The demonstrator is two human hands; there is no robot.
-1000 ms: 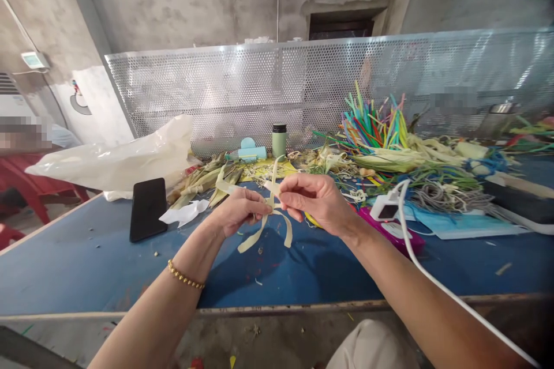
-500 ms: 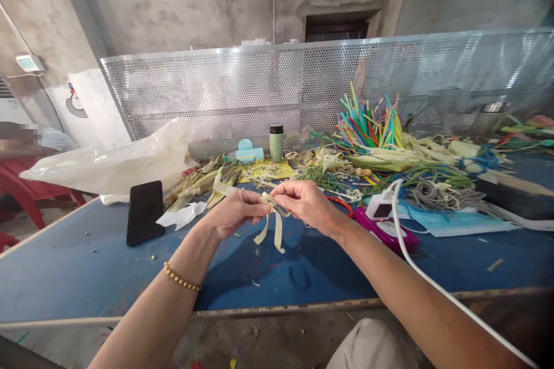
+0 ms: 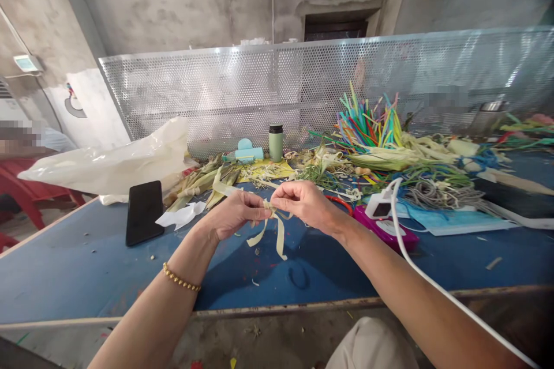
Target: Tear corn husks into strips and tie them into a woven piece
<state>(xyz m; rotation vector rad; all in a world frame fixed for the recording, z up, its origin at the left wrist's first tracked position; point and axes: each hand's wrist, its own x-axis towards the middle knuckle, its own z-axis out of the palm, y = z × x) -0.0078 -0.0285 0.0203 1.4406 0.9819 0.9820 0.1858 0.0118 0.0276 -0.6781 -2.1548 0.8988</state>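
Note:
Both of my hands meet above the middle of the blue table (image 3: 142, 282). My left hand (image 3: 236, 214) pinches a pale corn husk strip (image 3: 280, 239) between thumb and fingers. Close against it, my right hand (image 3: 300, 203) is pinched on the same husk piece, around a small bunched or knotted part. Two narrow ends dangle below the fingertips, and another pale husk length (image 3: 225, 186) sticks up behind my left hand. How the strips cross between the fingertips is too small to tell.
A black phone (image 3: 145, 213), white paper (image 3: 180, 216) and plastic bag (image 3: 116, 155) lie left. Behind stands a green bottle (image 3: 276, 144). Rightward are colourful pipe cleaners (image 3: 367, 121), husk heaps, a purple box (image 3: 400, 233) and a white cable (image 3: 433, 285). A person sits far left.
The bunched husk between my fingertips has shifted slightly, and its dangling ends have swung a little lower and farther apart. Both hands keep their pinch in nearly the same place.

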